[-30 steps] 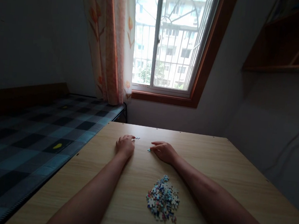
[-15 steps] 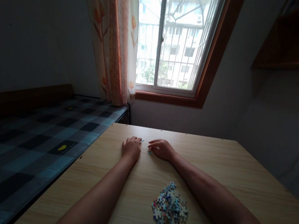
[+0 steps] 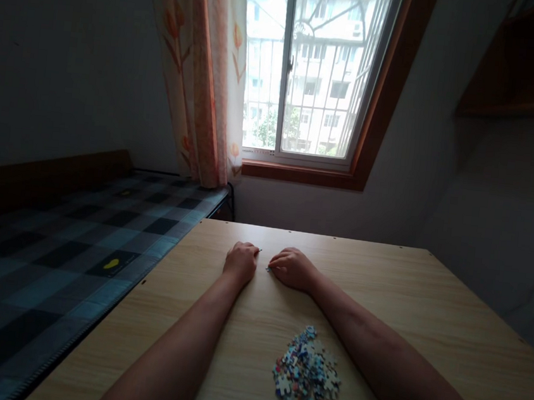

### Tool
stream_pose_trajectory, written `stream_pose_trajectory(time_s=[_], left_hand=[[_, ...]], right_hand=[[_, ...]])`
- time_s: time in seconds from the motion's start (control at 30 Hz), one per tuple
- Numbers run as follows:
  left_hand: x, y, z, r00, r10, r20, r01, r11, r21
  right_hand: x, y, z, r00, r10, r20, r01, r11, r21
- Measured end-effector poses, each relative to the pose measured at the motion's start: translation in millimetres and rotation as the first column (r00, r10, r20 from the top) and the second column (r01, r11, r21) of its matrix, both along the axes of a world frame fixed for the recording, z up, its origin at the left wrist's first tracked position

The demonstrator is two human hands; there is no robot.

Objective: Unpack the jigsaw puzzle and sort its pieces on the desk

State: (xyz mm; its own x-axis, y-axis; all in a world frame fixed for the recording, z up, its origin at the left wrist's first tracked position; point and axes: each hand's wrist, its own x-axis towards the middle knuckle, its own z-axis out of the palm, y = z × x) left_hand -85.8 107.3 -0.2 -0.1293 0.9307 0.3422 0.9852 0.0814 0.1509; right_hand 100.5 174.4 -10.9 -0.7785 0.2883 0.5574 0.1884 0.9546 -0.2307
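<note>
Near the far side of the wooden table (image 3: pixel 360 267), both arms reach forward. My left hand (image 3: pixel 241 261) is closed, its fingertips pinching a small puzzle piece (image 3: pixel 260 251) that pokes out to the right. A short gap to the right, my right hand (image 3: pixel 293 268) has its fingers pressed together on another puzzle piece (image 3: pixel 268 268) at the tabletop. Most of both pieces is hidden by the fingers. Closer to me, between the forearms, lies a loose heap of puzzle pieces (image 3: pixel 308 376), mixed in colour, some showing pale backs.
Left of the table is a bed (image 3: pixel 72 281) with a dark checked cover. Behind the table are a window (image 3: pixel 320 104) with a brown frame and a flowered curtain (image 3: pixel 206 92). A wooden shelf (image 3: pixel 521 93) hangs on the right wall.
My left hand has moved slightly right and its fingers have closed on a piece. The fingers of my right hand have come together on the piece beside them.
</note>
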Motion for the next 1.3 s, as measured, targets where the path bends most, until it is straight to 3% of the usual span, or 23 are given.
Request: stream_pose_trajectory(time_s=[0.17,0.3,0.5,0.67,0.83,1.3], left_hand=[[0.1,3.2,-2.1,1.0,-0.004,0.03,0.004,1.0,-0.009],[1.0,3.4,-3.9,0.999,-0.002,0.044,0.002,1.0,-0.009],[5.7,0.4,-1.9,0.998,0.03,0.047,-0.029,0.999,-0.013],[6.9,2.0,-3.4,0.995,0.097,0.018,-0.096,0.995,-0.034],[5.9,3.2,-6.2,0.995,0.099,0.001,-0.099,0.994,-0.035],[8.2,1.7,-2.8,0.992,0.128,0.015,-0.127,0.991,-0.047]], right_hand=[[-7.3,9.2,-4.4,0.966,-0.258,0.02,0.258,0.966,-0.002],[-10.6,13.7,-7.1,0.944,-0.329,-0.005,0.329,0.944,-0.025],[-6.1,11.5,-9.5,0.964,-0.265,-0.013,0.265,0.964,-0.033],[-11.2,17.6,-14.8,0.956,-0.294,-0.027,0.291,0.954,-0.069],[-19.5,33.3,-15.3,0.964,-0.266,-0.028,0.259,0.955,-0.146],[-18.6,43.3,-16.6,0.986,-0.163,-0.045,0.154,0.976,-0.156]])
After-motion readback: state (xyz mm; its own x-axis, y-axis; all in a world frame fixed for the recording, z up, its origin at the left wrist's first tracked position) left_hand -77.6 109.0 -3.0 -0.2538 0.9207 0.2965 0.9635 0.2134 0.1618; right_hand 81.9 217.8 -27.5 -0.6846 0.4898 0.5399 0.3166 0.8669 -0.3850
